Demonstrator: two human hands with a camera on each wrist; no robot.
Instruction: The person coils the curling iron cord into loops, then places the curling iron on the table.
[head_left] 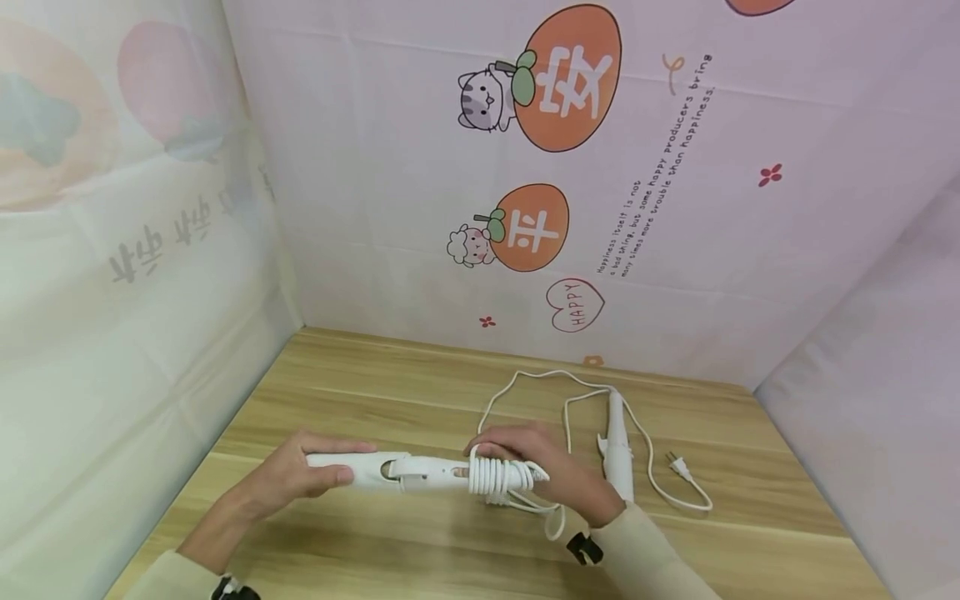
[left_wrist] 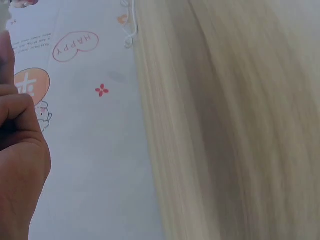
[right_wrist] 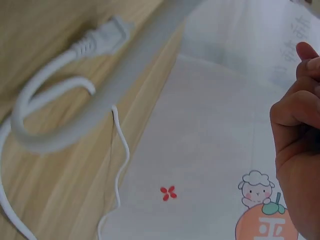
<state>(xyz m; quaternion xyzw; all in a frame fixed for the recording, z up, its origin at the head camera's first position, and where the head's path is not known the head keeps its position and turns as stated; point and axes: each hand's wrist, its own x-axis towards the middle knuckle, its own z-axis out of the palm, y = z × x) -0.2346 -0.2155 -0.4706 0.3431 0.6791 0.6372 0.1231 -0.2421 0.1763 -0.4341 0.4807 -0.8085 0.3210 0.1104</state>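
A white curling iron [head_left: 369, 472], with a lever near its middle, is held level above the table between both hands. My left hand [head_left: 288, 471] grips its left end, thumb in front and fingers behind. At the other end, a white cord [head_left: 491, 477] is wound in several tight turns around the handle. My right hand [head_left: 536, 458] holds that wound end, fingers over the top of the coil. A loose cord loop [head_left: 555, 525] hangs below it. In the wrist views, the left hand [left_wrist: 20, 160] and right hand [right_wrist: 300, 150] show curled fingers, with the iron mostly out of frame.
A second white curling iron [head_left: 617, 442] lies on the wooden table [head_left: 360, 383], partly behind the right forearm. Its thin cord [head_left: 555, 372] spreads loosely around it. A two-pin plug [head_left: 678, 467] lies at the right. Printed cloth walls [head_left: 390, 208] enclose the table.
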